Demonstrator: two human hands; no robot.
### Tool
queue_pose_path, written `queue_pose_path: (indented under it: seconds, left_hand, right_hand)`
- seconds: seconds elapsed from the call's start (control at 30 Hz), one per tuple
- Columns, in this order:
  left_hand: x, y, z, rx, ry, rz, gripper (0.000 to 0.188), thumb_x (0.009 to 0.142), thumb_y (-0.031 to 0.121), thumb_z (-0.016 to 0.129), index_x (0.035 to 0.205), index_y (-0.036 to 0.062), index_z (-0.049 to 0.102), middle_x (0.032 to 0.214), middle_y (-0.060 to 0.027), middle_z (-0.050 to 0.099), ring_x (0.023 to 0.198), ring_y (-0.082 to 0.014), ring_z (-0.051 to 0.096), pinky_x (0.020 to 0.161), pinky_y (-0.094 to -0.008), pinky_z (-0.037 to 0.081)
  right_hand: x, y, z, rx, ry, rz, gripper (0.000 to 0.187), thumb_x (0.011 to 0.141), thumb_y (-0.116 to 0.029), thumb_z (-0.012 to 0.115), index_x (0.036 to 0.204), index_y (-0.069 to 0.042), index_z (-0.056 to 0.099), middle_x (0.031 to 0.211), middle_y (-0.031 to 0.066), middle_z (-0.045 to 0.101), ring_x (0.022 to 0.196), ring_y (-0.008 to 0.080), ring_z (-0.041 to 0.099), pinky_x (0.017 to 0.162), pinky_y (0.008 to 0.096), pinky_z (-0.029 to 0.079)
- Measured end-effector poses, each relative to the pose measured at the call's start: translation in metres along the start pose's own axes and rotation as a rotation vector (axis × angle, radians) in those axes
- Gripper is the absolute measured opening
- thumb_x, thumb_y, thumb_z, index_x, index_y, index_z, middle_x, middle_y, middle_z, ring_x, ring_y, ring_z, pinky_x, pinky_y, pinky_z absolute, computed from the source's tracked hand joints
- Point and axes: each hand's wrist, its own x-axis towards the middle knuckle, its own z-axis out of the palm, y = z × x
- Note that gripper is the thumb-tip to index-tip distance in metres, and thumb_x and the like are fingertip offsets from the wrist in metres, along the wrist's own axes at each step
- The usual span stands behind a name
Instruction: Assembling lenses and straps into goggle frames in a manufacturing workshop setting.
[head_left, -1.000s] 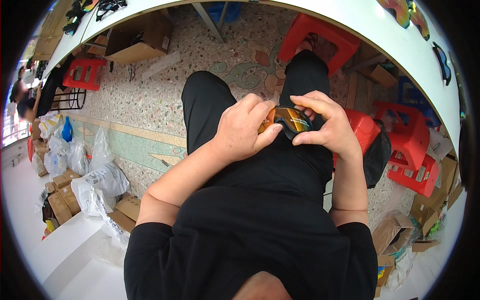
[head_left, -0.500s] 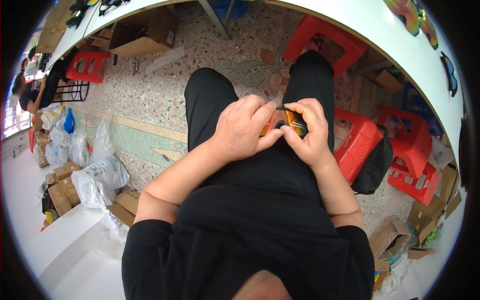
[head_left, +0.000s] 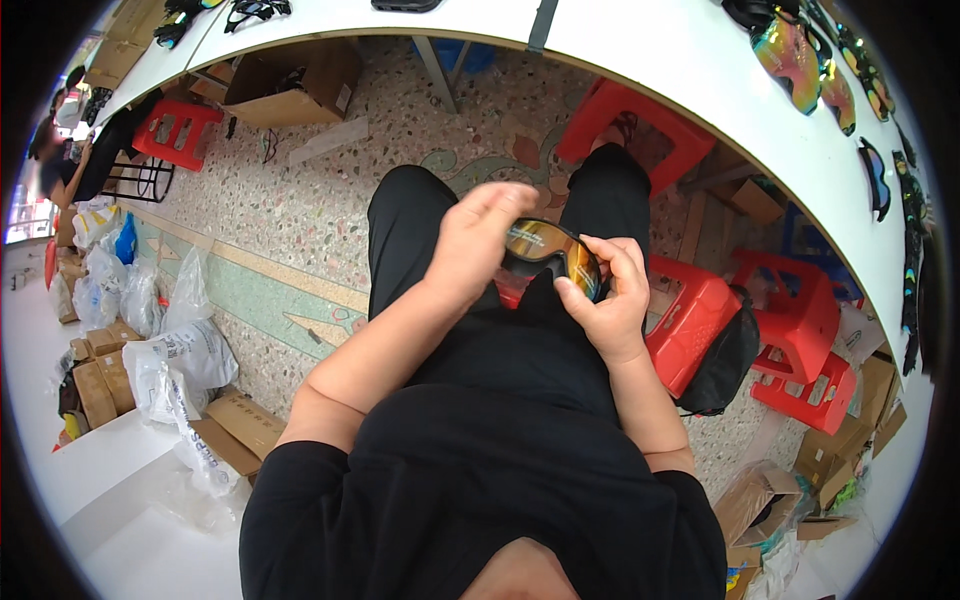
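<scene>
A pair of goggles (head_left: 532,241) with a black frame and an orange-gold mirrored lens is held above my lap, its nose notch facing me. My right hand (head_left: 615,308) grips the right end, thumb on the near edge and fingers along the far edge. At the goggles' left end is my left hand (head_left: 468,240), its fingers drawn together and pointing up and right past the frame. Those fingertips are slightly smeared, and whether they pinch anything is hidden.
A white table (head_left: 640,62) curves across the front, bearing more mirrored goggles (head_left: 790,62) at the right. Red stools (head_left: 685,325) and a black bag (head_left: 722,360) stand right of my legs. Plastic bags (head_left: 185,355) and cardboard boxes (head_left: 245,420) lie at left. Another person (head_left: 70,165) is far left.
My left hand has lifted off the lens toward the upper left. The goggles have turned and show more of their lens and frame. The right hand keeps its hold.
</scene>
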Motion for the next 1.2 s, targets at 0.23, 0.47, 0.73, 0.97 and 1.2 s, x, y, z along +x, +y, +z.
queue_pose_path:
  seconds: [0.23,0.47,0.73,0.97,1.2]
  left_hand:
    - [-0.028,-0.03,-0.025,-0.126,0.121,0.019,0.034,0.099,0.023,0.059,0.123,-0.0002,0.055,0.114,-0.0053,0.06,0.105,-0.0133,0.055,0.097,-0.0297,0.043]
    - [-0.025,-0.032,0.004,-0.358,-0.301,-0.284,0.04,0.1,0.018,0.056,0.136,0.0034,0.043,0.125,-0.0077,0.055,0.116,-0.0175,0.054,0.1,-0.0335,0.043]
    - [-0.023,-0.022,0.016,-0.471,-0.161,-0.261,0.021,0.098,0.018,0.061,0.11,0.0017,0.058,0.102,-0.0054,0.063,0.094,-0.0127,0.061,0.081,-0.028,0.049]
    - [-0.01,-0.031,0.0,-0.442,-0.113,-0.408,0.04,0.088,0.011,0.072,0.117,0.001,0.047,0.096,-0.008,0.063,0.088,-0.0155,0.063,0.08,-0.0276,0.052]
    - [0.004,-0.032,-0.005,-0.416,-0.213,-0.482,0.023,0.089,0.007,0.07,0.107,-0.001,0.059,0.097,-0.0084,0.068,0.09,-0.0146,0.067,0.084,-0.028,0.053]
  right_hand:
    - [-0.008,0.011,0.013,0.332,0.119,0.229,0.042,0.078,-0.011,0.08,0.114,0.003,0.062,0.097,0.0018,0.049,0.08,0.0097,0.045,0.073,0.0228,0.04]
    - [-0.006,-0.001,0.03,0.219,0.046,0.161,0.042,0.077,-0.01,0.081,0.113,0.001,0.064,0.092,0.0016,0.048,0.078,0.0096,0.046,0.068,0.022,0.041]
    - [-0.007,0.0,0.028,0.062,-0.043,0.099,0.05,0.077,-0.017,0.082,0.12,-0.001,0.061,0.104,0.0057,0.052,0.081,0.0118,0.052,0.069,0.024,0.046]
    - [0.078,-0.015,-0.028,0.046,-0.593,0.155,0.03,0.075,-0.019,0.084,0.097,-0.003,0.073,0.084,0.006,0.066,0.073,0.0138,0.063,0.065,0.0257,0.05]
    - [0.268,-0.035,-0.035,-0.125,-0.131,-0.04,0.016,0.091,-0.013,0.067,0.096,0.001,0.071,0.082,0.0049,0.067,0.073,0.01,0.059,0.069,0.0236,0.048]
